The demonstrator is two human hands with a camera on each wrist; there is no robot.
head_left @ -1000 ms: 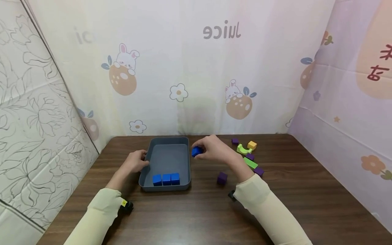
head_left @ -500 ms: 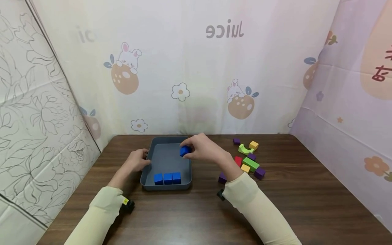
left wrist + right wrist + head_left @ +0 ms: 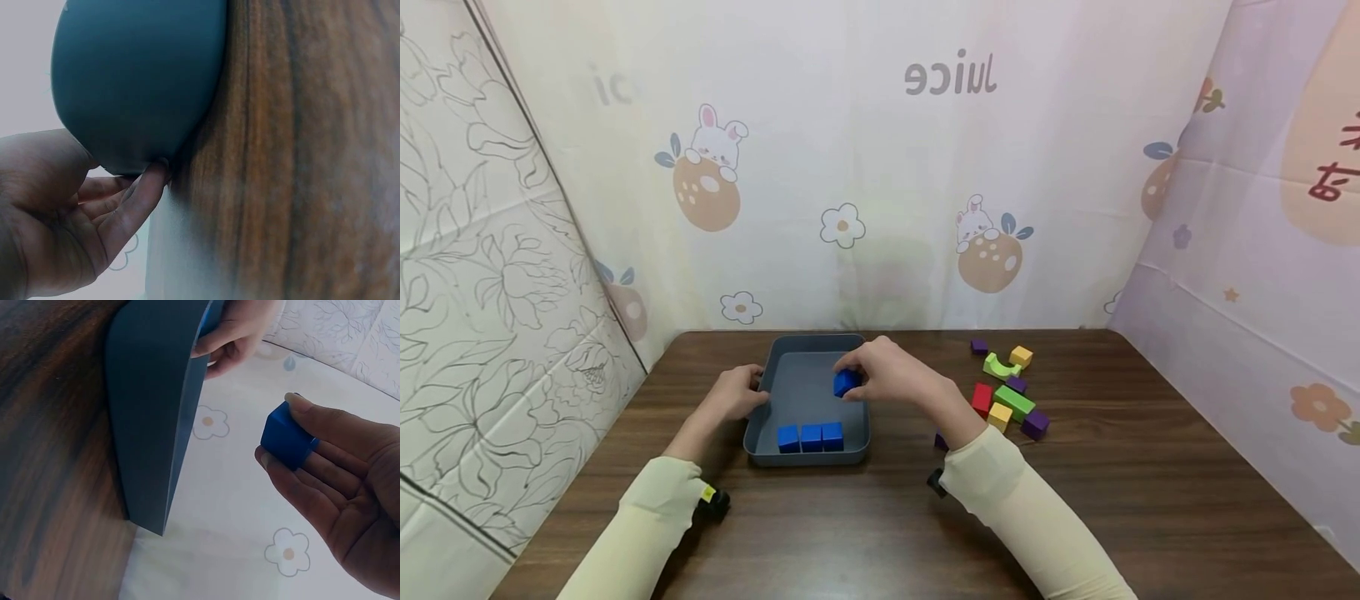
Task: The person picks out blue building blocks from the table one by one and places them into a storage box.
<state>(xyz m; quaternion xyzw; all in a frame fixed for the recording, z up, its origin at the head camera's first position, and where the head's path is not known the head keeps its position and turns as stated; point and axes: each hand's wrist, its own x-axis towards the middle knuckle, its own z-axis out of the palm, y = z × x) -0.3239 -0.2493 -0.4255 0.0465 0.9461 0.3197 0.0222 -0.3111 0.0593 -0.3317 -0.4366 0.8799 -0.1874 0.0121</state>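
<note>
My right hand pinches a blue cube between thumb and fingers, above the right part of a grey tray. In the right wrist view the cube is held apart from the tray wall. Inside the tray, three blue cubes stand in a row along the near side. At the tray's left side my left hand grips the rim, thumb over the edge. The left wrist view has its fingers against the tray's outer wall.
Right of the tray lie loose blocks: a red block, a green bar, a green arch, yellow cubes and several purple cubes. A patterned curtain hangs behind the wooden table.
My right hand has carried the blue cube left, from beside the tray to above its inside, and slightly lower. The red block and a yellow cube have come into view. The left hand keeps its hold.
</note>
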